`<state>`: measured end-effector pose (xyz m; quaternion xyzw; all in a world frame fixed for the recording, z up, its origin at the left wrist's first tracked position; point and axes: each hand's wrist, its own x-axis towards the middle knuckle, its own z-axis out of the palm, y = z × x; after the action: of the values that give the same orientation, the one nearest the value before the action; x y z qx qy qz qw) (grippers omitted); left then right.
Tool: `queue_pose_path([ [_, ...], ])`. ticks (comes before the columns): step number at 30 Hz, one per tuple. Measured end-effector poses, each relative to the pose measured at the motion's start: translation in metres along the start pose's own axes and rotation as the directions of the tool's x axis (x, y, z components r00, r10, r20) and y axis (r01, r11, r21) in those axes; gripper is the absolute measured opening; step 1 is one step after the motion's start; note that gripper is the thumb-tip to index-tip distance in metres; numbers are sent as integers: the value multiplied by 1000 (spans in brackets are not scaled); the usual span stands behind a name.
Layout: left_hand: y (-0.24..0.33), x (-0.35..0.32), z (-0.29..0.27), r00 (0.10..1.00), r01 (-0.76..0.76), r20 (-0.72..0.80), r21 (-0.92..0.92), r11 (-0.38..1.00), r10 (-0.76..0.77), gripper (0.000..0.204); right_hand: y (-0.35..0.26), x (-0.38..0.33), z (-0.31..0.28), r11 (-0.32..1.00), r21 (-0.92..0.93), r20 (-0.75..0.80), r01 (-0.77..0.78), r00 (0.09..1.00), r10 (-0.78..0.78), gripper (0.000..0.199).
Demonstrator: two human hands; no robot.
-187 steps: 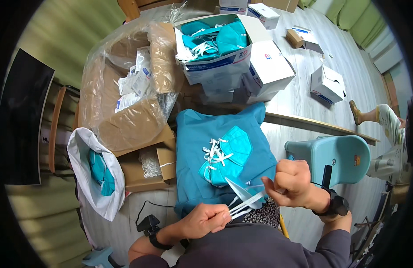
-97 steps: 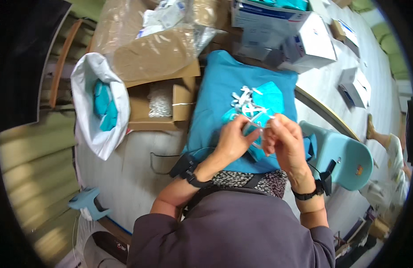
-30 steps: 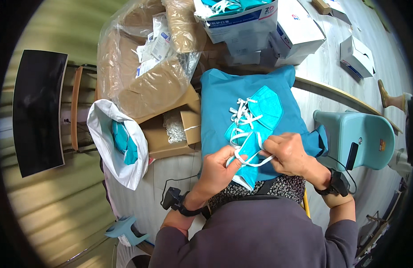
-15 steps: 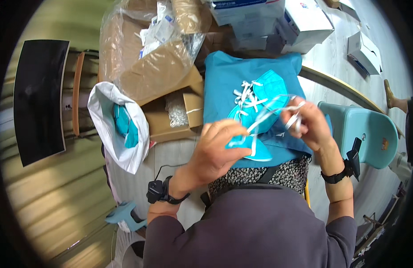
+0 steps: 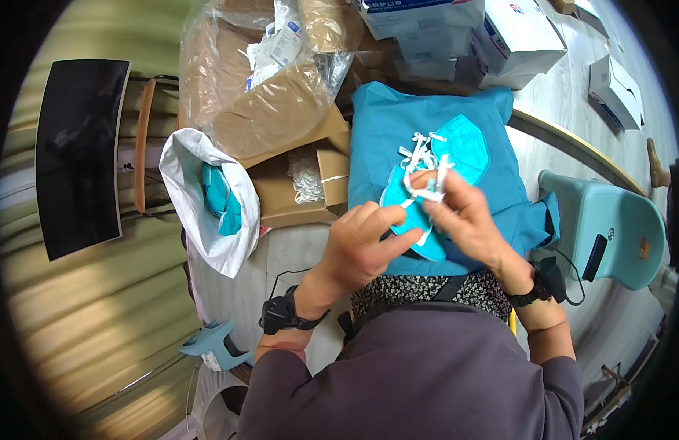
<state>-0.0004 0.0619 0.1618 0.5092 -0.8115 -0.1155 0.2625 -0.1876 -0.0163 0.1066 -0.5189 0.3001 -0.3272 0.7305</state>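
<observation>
Counted two hands (image 5: 365, 246), two wrist straps (image 5: 311, 323), at least two teal masks (image 5: 468, 147), one white sack (image 5: 233, 238), one black panel (image 5: 82, 158).

In front of you, a blue cloth (image 5: 377, 150) carries turquoise masks (image 5: 466, 144) with white straps (image 5: 418, 152); to your right, a white box (image 5: 614, 89) sits on the pale plank floor (image 5: 574, 94).

White characters run along the blue band (image 5: 427, 7) of a box (image 5: 438, 28) at top centre; a small red-and-blue mark (image 5: 517, 8) tops the white box (image 5: 534, 37) beside it; an orange-brown label (image 5: 644, 248) marks the pale-blue stool (image 5: 629, 213), right.
</observation>
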Motion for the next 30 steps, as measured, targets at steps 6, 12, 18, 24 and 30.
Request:
queue_pose_path([
  [6, 2, -13, 21, 994, -113, 8, -7, 994, 113, 33, 19, -9, 2, 985, -96, 135, -146, 978, 158, 13],
  [12, 33, -30, 46, 633, 341, -34, -884, 318, -773, 23, 36, -25, 8, 960, -164, 95, -227, 965, 244, 18],
  [18, 24, -62, 39, 481, 786, 477, -607, 120, -736, 29, 42, -30, 24, 964, -254, 205, -73, 970, 127, 21],
  [24, 28, -58, 38, 450, 802, 531, -593, 64, -718, 36, 25, -32, 21, 941, -336, 219, -38, 969, 118, 23],
  [30, 21, -40, 36, 746, 660, 255, -409, 630, -615, 31, 0, -29, 10, 898, -440, 257, 6, 959, 120, 25],
])
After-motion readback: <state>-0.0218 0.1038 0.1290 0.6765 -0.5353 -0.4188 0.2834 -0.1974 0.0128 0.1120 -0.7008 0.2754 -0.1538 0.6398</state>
